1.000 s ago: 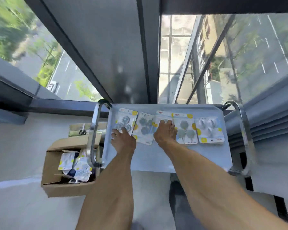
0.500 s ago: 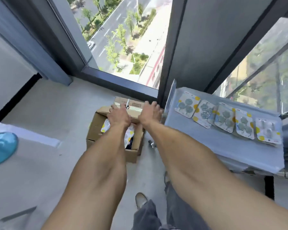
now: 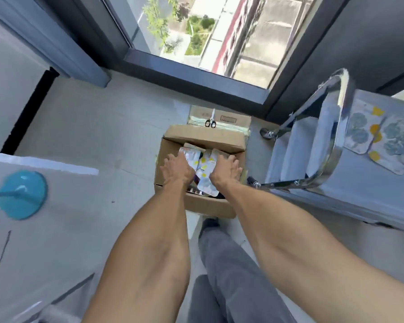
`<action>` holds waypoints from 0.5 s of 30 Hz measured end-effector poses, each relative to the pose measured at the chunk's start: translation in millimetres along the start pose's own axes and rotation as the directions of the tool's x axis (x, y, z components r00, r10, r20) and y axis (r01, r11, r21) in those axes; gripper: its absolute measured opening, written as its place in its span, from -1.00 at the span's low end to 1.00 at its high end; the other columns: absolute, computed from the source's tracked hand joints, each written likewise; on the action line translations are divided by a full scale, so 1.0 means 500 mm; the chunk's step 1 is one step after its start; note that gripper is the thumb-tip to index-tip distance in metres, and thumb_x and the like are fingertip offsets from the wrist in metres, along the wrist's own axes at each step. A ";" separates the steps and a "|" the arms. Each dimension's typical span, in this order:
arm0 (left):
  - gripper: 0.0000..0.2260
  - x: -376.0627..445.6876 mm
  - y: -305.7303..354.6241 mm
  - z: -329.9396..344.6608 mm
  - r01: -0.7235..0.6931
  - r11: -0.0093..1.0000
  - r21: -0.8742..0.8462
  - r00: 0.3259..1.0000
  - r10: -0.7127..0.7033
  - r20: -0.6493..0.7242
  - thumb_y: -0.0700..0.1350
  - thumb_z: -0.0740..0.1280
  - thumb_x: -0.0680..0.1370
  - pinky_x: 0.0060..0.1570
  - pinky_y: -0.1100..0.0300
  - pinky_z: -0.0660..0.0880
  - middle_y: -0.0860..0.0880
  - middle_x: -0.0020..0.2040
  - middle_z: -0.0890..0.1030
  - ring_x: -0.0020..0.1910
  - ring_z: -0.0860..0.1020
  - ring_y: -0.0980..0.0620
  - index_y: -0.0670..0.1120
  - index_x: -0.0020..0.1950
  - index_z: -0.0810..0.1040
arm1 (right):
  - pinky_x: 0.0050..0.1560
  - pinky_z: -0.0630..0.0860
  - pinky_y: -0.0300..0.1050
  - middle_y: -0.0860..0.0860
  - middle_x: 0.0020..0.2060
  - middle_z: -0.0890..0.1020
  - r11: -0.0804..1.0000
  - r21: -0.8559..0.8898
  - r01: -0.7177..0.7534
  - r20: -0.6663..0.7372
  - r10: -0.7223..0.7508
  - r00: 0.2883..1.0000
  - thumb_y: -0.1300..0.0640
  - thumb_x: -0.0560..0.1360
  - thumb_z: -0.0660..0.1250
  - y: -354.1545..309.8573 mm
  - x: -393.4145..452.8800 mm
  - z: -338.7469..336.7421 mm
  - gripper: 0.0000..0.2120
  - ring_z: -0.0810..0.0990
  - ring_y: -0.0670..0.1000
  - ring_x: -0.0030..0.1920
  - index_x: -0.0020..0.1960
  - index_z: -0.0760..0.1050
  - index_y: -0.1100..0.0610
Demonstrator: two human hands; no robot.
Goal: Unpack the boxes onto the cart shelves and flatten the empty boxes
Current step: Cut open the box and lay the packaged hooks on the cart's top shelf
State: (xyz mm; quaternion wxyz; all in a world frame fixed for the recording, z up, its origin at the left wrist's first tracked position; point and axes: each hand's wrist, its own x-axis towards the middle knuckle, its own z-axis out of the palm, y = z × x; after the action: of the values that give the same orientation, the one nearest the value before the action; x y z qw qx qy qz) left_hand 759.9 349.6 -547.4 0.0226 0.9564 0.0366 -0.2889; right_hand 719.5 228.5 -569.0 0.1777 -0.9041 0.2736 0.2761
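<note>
The step in hand is the next pick from the open cardboard box point(image 3: 197, 203), which stands on the floor just beside the near end of the cart point(image 3: 331, 145): both hands are down inside it among the blister packs point(image 3: 204, 170), the left hand point(image 3: 176, 169) with fingers spread over the pack at the box's left side, the right hand point(image 3: 226, 170) reaching in at the right side. Neither seems to have closed on a pack yet, though motion blur hides the fingertips. The next move calls for pinching packs clear of the pile and carrying them to the cart's top shelf point(image 3: 359, 183), where other packs point(image 3: 373, 138) already lie along its far edge; the box is far from ready to flatten.
</note>
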 end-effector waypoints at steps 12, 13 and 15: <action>-0.85 0.391 -0.049 0.333 -0.106 0.993 0.058 0.970 0.091 0.224 -0.16 0.23 0.58 -0.11 0.10 0.41 -0.18 0.17 0.55 0.11 0.55 -0.16 -0.14 0.12 0.50 | -0.06 0.45 -0.07 0.17 0.14 0.56 0.941 0.109 -0.319 0.210 0.292 0.933 0.16 0.52 0.25 -0.005 0.316 0.390 -0.76 0.57 0.18 0.12 0.17 0.50 0.16; -0.82 0.421 -0.050 0.368 -0.095 0.994 0.060 0.969 0.079 0.232 -0.16 0.22 0.58 -0.06 0.09 0.42 -0.18 0.18 0.55 0.14 0.54 -0.17 -0.15 0.14 0.51 | -0.07 0.42 -0.07 0.17 0.15 0.56 0.936 0.113 -0.333 0.213 0.305 0.928 0.16 0.53 0.25 0.003 0.336 0.426 -0.76 0.56 0.19 0.13 0.18 0.49 0.15; -0.79 0.475 -0.055 0.438 -0.079 0.994 0.072 0.969 0.060 0.238 -0.16 0.23 0.58 -0.01 0.09 0.43 -0.19 0.20 0.53 0.18 0.53 -0.18 -0.18 0.18 0.52 | -0.04 0.42 -0.07 0.18 0.18 0.54 0.923 0.126 -0.363 0.214 0.332 0.919 0.13 0.54 0.25 0.019 0.374 0.493 -0.71 0.55 0.20 0.17 0.24 0.47 0.12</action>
State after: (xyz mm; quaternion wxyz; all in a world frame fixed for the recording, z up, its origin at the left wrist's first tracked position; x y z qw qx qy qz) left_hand 834.4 376.5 -862.0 -0.0020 0.9161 -0.0116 -0.4008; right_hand 745.4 263.3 -875.6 0.2243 -0.7929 0.4339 0.3643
